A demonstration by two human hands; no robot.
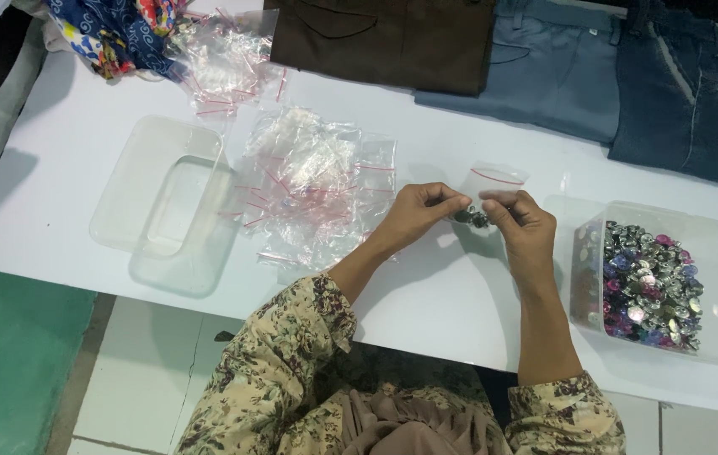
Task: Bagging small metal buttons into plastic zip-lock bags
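Head view: left hand [416, 212] and right hand [517, 217] met above white table [426, 295], fingers of each pinched shut on small clear zip bag [493, 179], mouth upward so dark buttons at bottom stayed in. Tub of shiny buttons [649, 282] near right hand; pile of empty bags [312, 185] near left; empty clear tub [169, 202] further left.

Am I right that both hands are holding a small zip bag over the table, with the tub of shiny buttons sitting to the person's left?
Not quite: the head view shows the tub of shiny buttons on the person's right. Both the left hand and right hand do hold the small zip bag.
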